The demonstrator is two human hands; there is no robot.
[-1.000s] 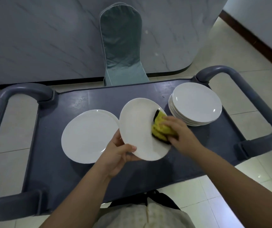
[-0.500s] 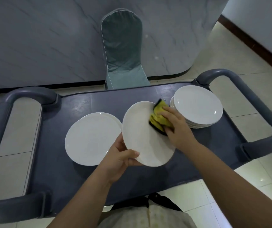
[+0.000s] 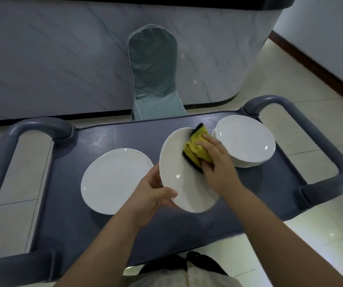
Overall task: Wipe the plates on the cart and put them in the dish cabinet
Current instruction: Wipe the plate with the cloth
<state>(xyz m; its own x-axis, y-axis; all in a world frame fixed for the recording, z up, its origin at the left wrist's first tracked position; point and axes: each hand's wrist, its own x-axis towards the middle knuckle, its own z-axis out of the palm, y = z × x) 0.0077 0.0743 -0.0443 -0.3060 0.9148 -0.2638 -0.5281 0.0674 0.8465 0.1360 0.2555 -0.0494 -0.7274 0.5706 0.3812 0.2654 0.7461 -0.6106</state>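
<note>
Head – cart (image 3: 104,137) holds plate stack (image 3: 247,141), lone plate (image 3: 112,181)

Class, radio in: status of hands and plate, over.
Left hand grips tilted plate. Right hand holds yellow cloth against it. Plate stack sits beside.

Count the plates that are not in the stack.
2: the flat plate lies on the cart, left; the held plate tilts in the left hand, under the cloth. The stack may hide more.
</note>
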